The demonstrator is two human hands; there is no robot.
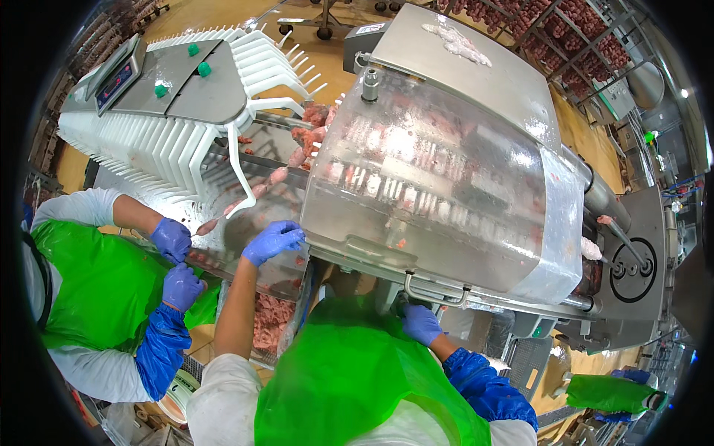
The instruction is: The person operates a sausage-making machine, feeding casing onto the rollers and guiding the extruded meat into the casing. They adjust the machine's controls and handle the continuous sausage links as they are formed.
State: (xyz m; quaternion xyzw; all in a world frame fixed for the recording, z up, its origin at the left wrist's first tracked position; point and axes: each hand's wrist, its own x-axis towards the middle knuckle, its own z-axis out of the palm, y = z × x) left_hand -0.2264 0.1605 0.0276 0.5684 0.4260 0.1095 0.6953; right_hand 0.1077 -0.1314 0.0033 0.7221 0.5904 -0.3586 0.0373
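My left hand [274,242], in a blue-purple glove, is held palm down with its fingers stretched out, at the lower left corner of the machine's clear cover [439,178]. Whether the fingertips touch the cover I cannot tell. Below the machine's front edge is my right hand [421,324], also gloved, near a metal handle bar [435,296]; its fingers are partly hidden against a dark part. A string of linked sausages [260,188] runs from the machine's left side down over the steel tray [256,227], past a white hook.
At left, a co-worker's gloved hands [172,239] meet by the sausage end. A rack of white hooks [163,145] with a steel top stands behind. Ground meat [272,321] fills a bin below the tray. Sausage-laden racks [569,37] stand far right; another person [606,392] is at lower right.
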